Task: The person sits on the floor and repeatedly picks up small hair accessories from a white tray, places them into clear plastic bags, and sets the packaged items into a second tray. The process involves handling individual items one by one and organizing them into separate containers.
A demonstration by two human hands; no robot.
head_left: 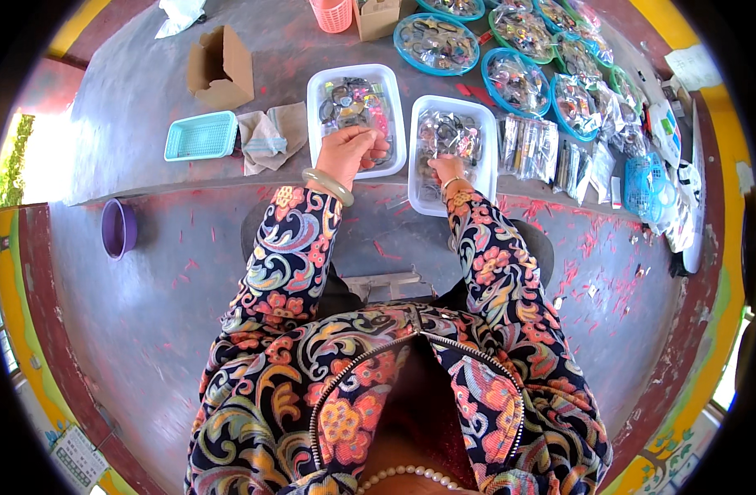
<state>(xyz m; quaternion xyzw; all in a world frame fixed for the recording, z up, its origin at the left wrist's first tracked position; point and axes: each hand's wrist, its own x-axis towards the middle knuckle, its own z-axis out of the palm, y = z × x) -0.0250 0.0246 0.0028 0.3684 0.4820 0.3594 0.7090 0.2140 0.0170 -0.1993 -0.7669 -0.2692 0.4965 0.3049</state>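
My left hand (351, 155), a pale bangle at its wrist, is over the near part of a white plastic tray (314, 107). Its fingers are bent together in a pinch, and whatever they may hold is too small to make out. In that tray lie small mixed items (349, 99), dark, pink and yellow, some seemingly in clear bags. My right hand (449, 170) is at a second white tray (490, 157), its fingers closed low among dark and colourful small pieces (452, 132). What it grips is hidden.
To the left are a turquoise basket (200, 136), a cloth (271, 136), an open cardboard box (221, 66) and, lower down, a purple bucket (119, 228). Bagged goods fill several round baskets (436, 43) at the far right. Clear packets (528, 147) lie beside the right tray.
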